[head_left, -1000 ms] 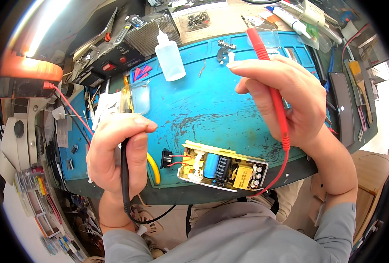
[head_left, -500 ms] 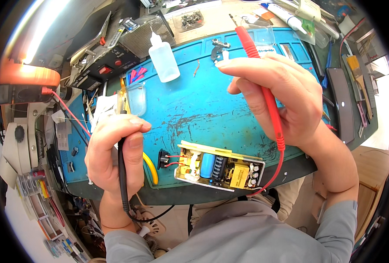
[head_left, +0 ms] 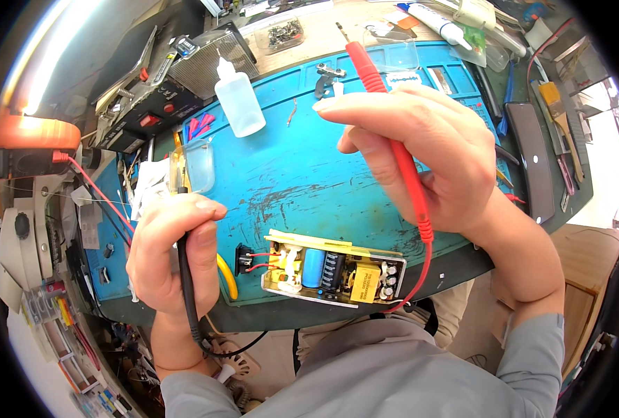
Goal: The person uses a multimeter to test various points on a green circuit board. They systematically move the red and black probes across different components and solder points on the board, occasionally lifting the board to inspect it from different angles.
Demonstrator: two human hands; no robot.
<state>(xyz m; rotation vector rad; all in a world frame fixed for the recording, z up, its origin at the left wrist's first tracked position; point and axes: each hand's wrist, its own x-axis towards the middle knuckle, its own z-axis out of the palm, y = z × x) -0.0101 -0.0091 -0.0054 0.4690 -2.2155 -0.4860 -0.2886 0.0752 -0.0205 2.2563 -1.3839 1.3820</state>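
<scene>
My right hand [head_left: 428, 150] is closed around a red test probe [head_left: 408, 177], its metal tip pointing up and away over the mat. A black test probe [head_left: 187, 279] is gripped in my left hand [head_left: 170, 254], its lead dropping from the lower end. Below and between the hands, at the near edge of the mat, lies an open power supply board [head_left: 334, 270] in a metal frame. On it are a blue capacitor, a black coil and a yellow transformer. Two red wires join it to a black socket [head_left: 242, 259]. Both probes are apart from the board.
A blue work mat [head_left: 281, 167] covers the bench. Standing on it is a white squeeze bottle [head_left: 240, 101]. An orange multimeter [head_left: 34, 132] is at the far left, a black instrument box [head_left: 149, 115] behind. To the right lie a dark phone [head_left: 530, 160] and a brush [head_left: 563, 125].
The whole view has shifted, so bench things appear a little further left. Both hands keep hold of their probes, in much the same pose over the mat.
</scene>
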